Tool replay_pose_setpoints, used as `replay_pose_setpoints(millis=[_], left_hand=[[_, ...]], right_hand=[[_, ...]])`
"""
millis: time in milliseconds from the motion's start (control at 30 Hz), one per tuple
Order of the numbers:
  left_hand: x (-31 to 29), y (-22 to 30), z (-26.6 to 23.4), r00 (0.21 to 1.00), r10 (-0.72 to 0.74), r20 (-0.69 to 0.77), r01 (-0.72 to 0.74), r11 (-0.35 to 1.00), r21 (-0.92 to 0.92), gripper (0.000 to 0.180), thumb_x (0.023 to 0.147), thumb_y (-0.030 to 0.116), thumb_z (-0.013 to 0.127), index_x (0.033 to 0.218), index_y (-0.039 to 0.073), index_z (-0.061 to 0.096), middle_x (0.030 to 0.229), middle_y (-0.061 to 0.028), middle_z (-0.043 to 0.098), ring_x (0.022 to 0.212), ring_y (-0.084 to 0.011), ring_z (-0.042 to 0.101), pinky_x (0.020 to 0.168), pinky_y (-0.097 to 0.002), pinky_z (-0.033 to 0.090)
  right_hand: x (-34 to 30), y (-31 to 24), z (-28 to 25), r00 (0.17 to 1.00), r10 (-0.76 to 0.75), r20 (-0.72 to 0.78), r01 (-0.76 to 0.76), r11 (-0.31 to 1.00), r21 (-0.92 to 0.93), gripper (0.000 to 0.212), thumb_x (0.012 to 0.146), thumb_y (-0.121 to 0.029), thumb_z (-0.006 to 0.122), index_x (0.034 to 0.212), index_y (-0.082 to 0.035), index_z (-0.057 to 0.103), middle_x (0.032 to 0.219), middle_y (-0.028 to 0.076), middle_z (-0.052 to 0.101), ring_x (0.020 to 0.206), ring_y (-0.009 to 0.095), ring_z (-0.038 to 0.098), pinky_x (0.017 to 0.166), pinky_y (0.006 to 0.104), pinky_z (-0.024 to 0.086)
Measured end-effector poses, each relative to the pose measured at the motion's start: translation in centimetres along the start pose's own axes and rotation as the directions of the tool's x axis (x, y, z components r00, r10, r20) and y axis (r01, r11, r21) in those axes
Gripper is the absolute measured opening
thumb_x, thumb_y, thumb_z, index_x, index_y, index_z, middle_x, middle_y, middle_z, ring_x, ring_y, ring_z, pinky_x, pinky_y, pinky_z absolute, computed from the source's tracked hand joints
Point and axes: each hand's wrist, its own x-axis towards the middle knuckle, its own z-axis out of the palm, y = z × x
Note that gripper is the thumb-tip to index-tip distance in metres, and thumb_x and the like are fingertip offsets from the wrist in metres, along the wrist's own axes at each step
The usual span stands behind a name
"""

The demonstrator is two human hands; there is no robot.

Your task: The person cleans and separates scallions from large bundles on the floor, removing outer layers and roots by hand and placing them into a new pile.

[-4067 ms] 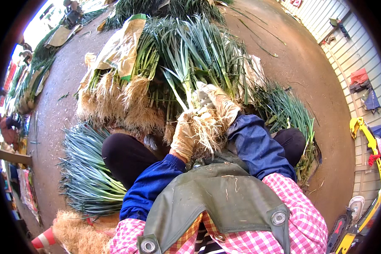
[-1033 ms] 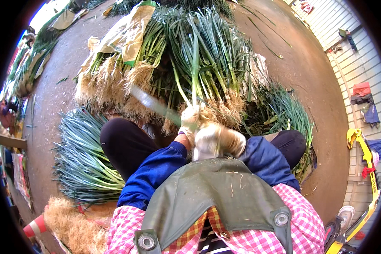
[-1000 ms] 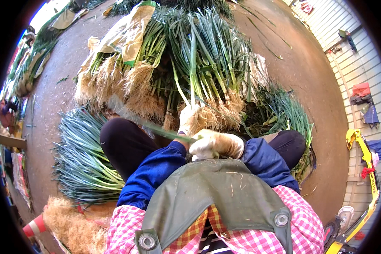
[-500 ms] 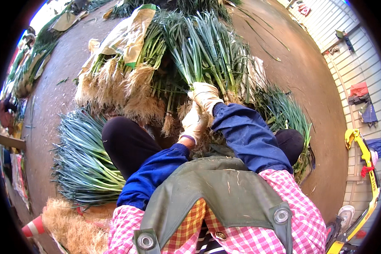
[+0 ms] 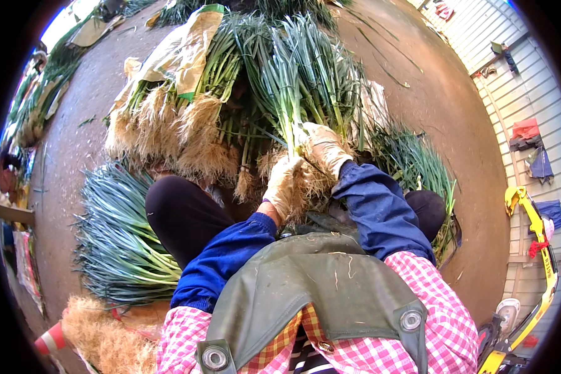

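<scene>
Long green onions [image 5: 286,103] with white lower stalks point away from me, in front of a thick pile of leaves. My left hand [image 5: 285,186], in a pale work glove, is closed around their lower ends, close to the stringy roots. Higher up on the right side, my gloved right hand [image 5: 325,148] curls against the same stalks with its fingers closed; its fingertips are partly hidden. Tan roots [image 5: 316,182] hang below and between my hands. Left of them, bundled green onions with bushy roots [image 5: 146,121] lie under a paper sack [image 5: 196,56].
A heap of green onions [image 5: 121,237] lies by my left knee, with loose roots [image 5: 103,327] behind it. More onions [image 5: 417,159] lie to the right. A yellow curved metal arm [image 5: 545,274] stands near the ribbed wall [image 5: 502,106] at the far right.
My hands have moved apart. The right hand shifted slightly right and down; the left now grips the stalk bases. The onions between them show more of their white lower stalks.
</scene>
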Motion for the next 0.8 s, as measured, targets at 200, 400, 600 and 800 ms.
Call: replay_pose_setpoints(millis=[200,400,600,800], left_hand=[[-1.3,2.0,2.5,0.998,-0.05,0.033,0.057,0.962,-0.266,0.02,0.09,0.026,0.058,0.097,0.007,0.06,0.076,-0.0013,0.062,0.064,-0.0134,0.06,0.057,-0.0265,0.051],[-0.7,1.5,0.4,0.992,-0.111,0.06,0.123,0.956,-0.265,0.027,0.093,0.033,0.054,0.098,0.007,0.059,0.075,-0.0012,0.06,0.059,-0.0143,0.057,0.054,-0.0269,0.05],[-0.7,1.2,0.1,0.972,-0.136,0.193,0.18,0.957,-0.23,0.029,0.088,0.031,0.055,0.089,0.002,0.059,0.073,-0.0072,0.062,0.058,-0.0191,0.06,0.047,-0.0283,0.049],[1.6,-0.4,-1.7,0.998,-0.012,0.066,0.019,0.995,-0.098,0.024,0.091,0.025,0.054,0.096,0.002,0.059,0.08,-0.0096,0.063,0.067,-0.0204,0.064,0.056,-0.0255,0.053]], right_hand=[[-4.7,-1.0,-1.7,0.931,-0.11,0.347,-0.317,0.223,0.922,0.028,0.089,-0.023,0.062,0.109,-0.002,0.062,0.091,0.004,0.066,0.067,0.008,0.059,0.059,0.0215,0.048],[-6.1,-2.9,-2.3,0.951,-0.046,0.305,-0.249,0.467,0.848,0.028,0.091,-0.026,0.06,0.107,-0.002,0.061,0.087,0.001,0.064,0.076,0.008,0.058,0.067,0.0222,0.047],[-8.4,-4.9,-2.6,0.832,-0.076,0.55,-0.439,0.517,0.735,0.026,0.092,-0.031,0.057,0.092,-0.006,0.062,0.068,-0.004,0.056,0.059,0.004,0.049,0.054,0.0189,0.039],[-10.9,-7.1,-3.9,0.74,-0.191,0.645,-0.642,0.082,0.762,0.014,0.089,-0.021,0.06,0.084,-0.008,0.062,0.065,-0.006,0.049,0.061,0.007,0.049,0.057,0.0227,0.041]])
